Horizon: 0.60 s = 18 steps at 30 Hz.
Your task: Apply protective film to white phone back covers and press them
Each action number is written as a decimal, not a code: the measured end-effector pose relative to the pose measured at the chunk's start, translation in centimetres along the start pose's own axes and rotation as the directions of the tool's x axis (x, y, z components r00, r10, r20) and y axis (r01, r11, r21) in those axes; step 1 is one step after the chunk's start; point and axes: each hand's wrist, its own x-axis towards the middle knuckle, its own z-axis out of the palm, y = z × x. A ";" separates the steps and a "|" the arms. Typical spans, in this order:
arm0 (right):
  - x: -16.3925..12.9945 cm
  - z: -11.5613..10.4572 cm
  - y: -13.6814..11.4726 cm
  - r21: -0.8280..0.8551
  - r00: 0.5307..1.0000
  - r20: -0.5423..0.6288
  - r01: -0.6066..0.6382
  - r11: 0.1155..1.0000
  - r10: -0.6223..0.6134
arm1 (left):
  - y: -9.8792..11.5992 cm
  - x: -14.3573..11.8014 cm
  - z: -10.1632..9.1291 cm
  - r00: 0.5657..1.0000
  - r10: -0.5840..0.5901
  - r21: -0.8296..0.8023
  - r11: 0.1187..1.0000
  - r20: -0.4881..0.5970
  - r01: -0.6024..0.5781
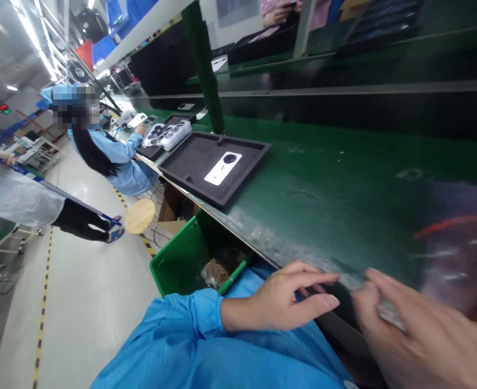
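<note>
The white panel [216, 175] lies flat inside a dark tray [193, 156] on the green tabletop [343, 189], beyond the left hand [279, 300] and well apart from it. The panel is a slim rectangle with rounded corners. One end bears a large black disc [229, 158]; small dark marks sit on the pale face, too small to read. It rests at a slant toward one side of the tray, with bare tray floor around it. The tray is matte, near black, with a raised rim, and stands close to the tabletop's front edge.

Left hand: grip spread, thumb and fingers apart and stretched toward the right hand [420, 329]. Right hand: blurred, fingers bent near the tabletop edge; a pale patch shows beside the thumb. Whether this grip pinches anything cannot be told.

Near the right hand is a clear plastic bag [457, 265], purplish in tone, glossy in streaks, with a red line along its upper part. Its contents are too blurred to identify.

Below the tabletop edge stands a green bin [175, 267], with a transparent packet [216, 273] of brownish material inside. A co-worker in blue [108, 156] sits farther along.
</note>
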 end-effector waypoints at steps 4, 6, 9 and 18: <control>1.7 -0.4 -2.8 -0.122 0.959 0.001 0.281 0.952 -0.283 | -0.6 1.1 1.9 0.998 0.014 -0.090 0.996 -0.054 -0.019; 1.9 0.0 -3.5 -0.092 0.977 0.047 0.210 0.973 -0.207 | -1.3 1.8 1.6 0.992 -0.069 -0.137 0.989 -0.109 0.054; 1.5 0.8 -3.7 0.025 0.983 0.131 0.123 0.992 -0.125 | -2.4 2.9 0.6 0.983 -0.114 -0.180 0.980 -0.147 0.087; 2.3 -0.7 -3.6 0.329 0.971 0.121 -0.235 0.914 0.206 | -2.0 3.2 -3.2 0.991 0.096 0.194 0.978 -0.091 -0.077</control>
